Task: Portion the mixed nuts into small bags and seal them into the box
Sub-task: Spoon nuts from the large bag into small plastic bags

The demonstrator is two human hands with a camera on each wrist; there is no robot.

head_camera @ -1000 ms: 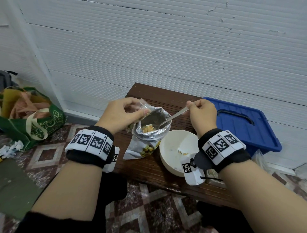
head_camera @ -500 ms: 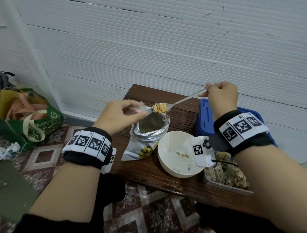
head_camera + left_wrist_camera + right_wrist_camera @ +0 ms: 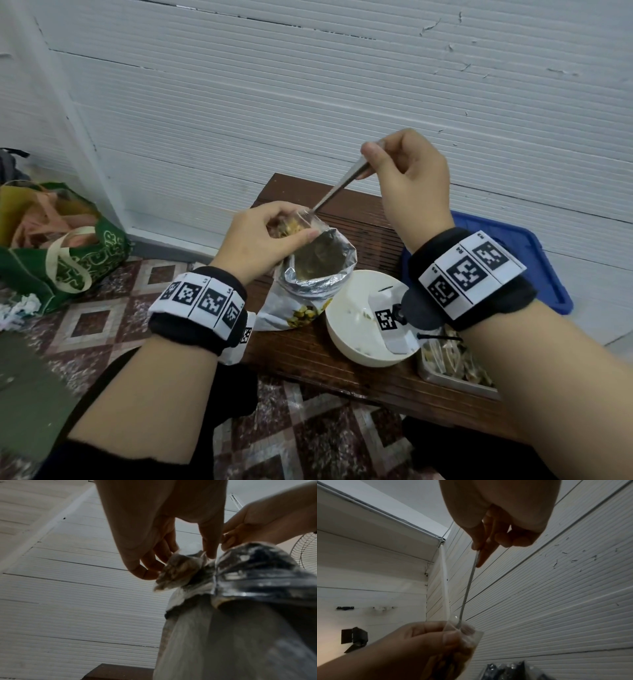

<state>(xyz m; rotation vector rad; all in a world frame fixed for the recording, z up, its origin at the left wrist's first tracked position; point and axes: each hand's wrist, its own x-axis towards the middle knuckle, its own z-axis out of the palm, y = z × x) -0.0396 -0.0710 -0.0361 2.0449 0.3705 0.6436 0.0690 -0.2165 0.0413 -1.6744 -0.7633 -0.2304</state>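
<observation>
Two hands work above the dark wooden bench (image 3: 342, 359). The left hand (image 3: 260, 236) pinches a small clear plastic bag (image 3: 291, 224) of nuts just over the open foil nut pouch (image 3: 318, 274). The right hand (image 3: 411, 181) grips a slim metal spoon (image 3: 339, 186), its tip inside the bag. The blue plastic box lid (image 3: 534, 250) lies to the right.
</observation>
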